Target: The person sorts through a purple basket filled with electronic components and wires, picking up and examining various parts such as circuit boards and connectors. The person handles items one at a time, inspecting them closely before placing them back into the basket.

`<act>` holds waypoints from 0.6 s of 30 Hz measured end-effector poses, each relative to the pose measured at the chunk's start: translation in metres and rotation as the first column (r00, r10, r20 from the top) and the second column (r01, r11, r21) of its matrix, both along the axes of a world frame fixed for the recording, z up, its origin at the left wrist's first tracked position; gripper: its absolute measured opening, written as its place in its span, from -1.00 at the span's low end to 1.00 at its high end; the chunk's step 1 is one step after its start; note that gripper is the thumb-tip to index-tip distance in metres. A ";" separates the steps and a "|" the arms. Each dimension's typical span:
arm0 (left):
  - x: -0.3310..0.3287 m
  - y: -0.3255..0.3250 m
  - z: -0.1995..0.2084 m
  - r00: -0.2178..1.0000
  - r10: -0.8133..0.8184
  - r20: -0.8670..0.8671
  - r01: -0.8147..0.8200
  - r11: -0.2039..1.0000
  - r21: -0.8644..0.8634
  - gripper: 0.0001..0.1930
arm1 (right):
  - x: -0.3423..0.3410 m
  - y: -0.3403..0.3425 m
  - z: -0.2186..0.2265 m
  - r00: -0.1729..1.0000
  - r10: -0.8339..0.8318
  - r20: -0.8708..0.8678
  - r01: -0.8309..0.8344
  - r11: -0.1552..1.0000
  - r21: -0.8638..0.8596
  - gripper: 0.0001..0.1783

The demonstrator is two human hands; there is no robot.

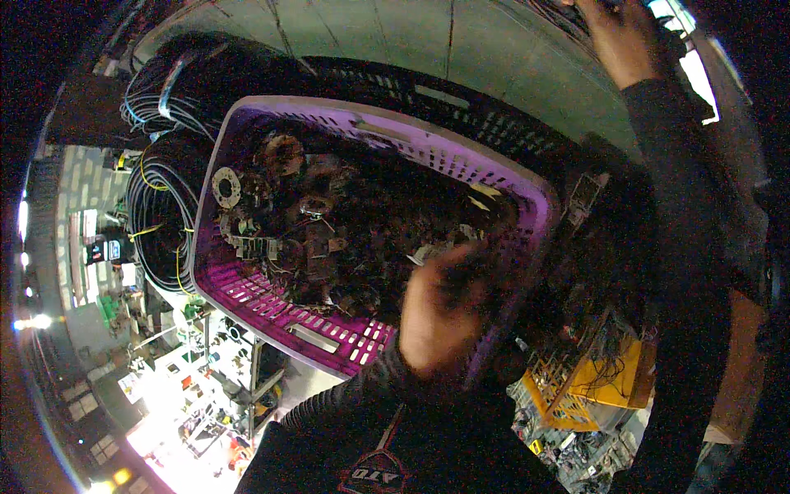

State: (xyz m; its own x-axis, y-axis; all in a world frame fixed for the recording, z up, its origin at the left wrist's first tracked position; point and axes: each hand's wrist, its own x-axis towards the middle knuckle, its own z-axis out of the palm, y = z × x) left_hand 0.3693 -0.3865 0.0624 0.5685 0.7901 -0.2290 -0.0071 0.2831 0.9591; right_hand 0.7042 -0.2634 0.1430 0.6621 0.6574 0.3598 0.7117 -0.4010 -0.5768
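Note:
A purple plastic basket (pixel 247 292) fills the middle of the view, heaped with brown, rusty metal parts (pixel 329 222), washers and brackets. My left hand (pixel 432 317) is blurred and reaches into the basket at its near right side, fingers down among the parts. Whether it holds one is not visible. My right hand (pixel 619 39) is raised at the top right on a dark-sleeved arm. Its fingers run out of the picture at the top edge against something dark.
Coils of black cable (pixel 156 214) hang left of the basket. A black slotted crate (pixel 461 99) sits behind it, before a grey concrete surface (pixel 395 33). A yellow crate (pixel 605 383) with wires lies at the lower right. A brightly lit rack of small items (pixel 197 387) lies at the lower left.

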 end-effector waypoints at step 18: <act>0.057 0.028 -0.268 0.431 -0.101 -0.896 0.381 0.921 0.079 0.46 | -0.047 -0.012 0.031 0.999 0.018 0.026 -0.018 1.000 -0.019 -0.11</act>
